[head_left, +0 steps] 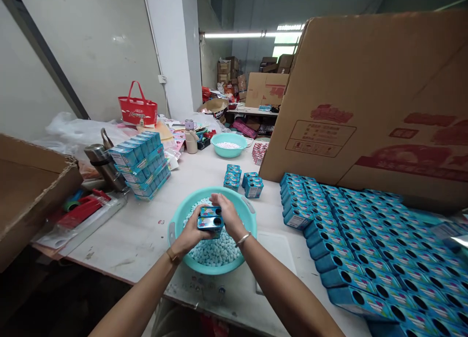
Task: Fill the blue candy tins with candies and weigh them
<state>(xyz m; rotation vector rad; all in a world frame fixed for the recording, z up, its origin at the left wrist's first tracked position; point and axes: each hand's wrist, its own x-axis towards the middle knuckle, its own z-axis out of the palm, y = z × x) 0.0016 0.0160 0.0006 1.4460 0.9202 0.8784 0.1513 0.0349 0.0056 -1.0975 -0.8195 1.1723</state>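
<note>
Fingers of the left hand [188, 234] are closed around two small blue boxes [210, 223], held side by side with their dark round holes toward the right. Right-hand fingers are stretched out close together beside the boxes; whether that right hand [230, 217] touches them or has anything in its palm cannot be told. Both hands are above a turquoise basin [177, 215] with grey handles, which stands on the tabletop [146, 244] and holds many small pale-blue pieces [215, 251]. A brown band [171, 254] circles the left wrist, a silver bangle [243, 239] the right.

Just beyond the basin's far side stand two small groups of similar boxes, a left group [232, 177] and a right group [253, 186], with a narrow gap between them. To the right, long rows of blue boxes [351, 259] cover much of the surface, their holes showing, and a large cardboard carton [365, 93] rises behind them. A white flat board [278, 249] lies just right of the basin, partly under the right forearm.

On the left is a stack of packed blue boxes [141, 166], next to a steel flask [106, 166]. Farther off are a red bag [137, 111], a beige bottle [190, 138] and a second turquoise basin [228, 151] with pale contents.
</note>
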